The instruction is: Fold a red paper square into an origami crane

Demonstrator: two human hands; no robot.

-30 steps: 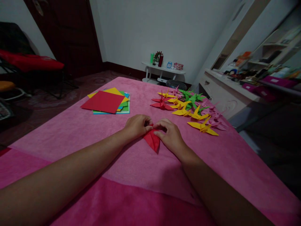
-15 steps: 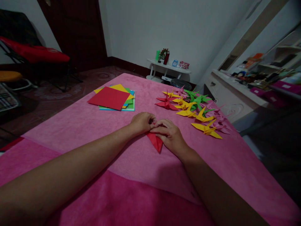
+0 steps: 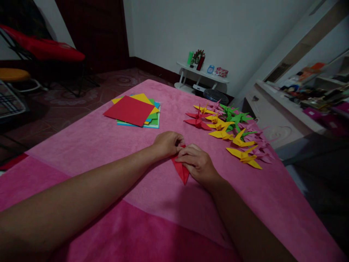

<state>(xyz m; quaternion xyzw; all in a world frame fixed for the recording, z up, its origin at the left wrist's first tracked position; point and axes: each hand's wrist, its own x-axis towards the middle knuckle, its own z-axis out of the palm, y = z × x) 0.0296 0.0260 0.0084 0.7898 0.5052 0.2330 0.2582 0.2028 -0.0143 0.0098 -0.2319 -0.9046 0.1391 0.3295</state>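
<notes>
A piece of red origami paper (image 3: 180, 170), folded to a narrow pointed shape, lies on the pink cloth with its tip towards me. My left hand (image 3: 168, 143) grips its far left edge, fingers curled. From the right, my right hand (image 3: 196, 160) presses on it with bent fingers, thumb side close to the left fingertips. Both hands cover the upper part of the fold. A stack of coloured paper squares with a red sheet (image 3: 129, 110) on top sits beyond my left hand. Folded cranes, among them a red crane (image 3: 197, 120) and a yellow crane (image 3: 244, 156), stand to the right.
Pink cloth (image 3: 81, 160) covers the table. Green cranes (image 3: 236, 117) and pink cranes are grouped near its right edge. Past the far edge are a low white shelf (image 3: 203, 72) and a round dark stool (image 3: 216, 96). A red chair (image 3: 51, 49) stands at the left.
The view has tilted and shifted slightly, so the background sits further right. My right hand has moved a little down along the red paper; my left hand still holds its far end.
</notes>
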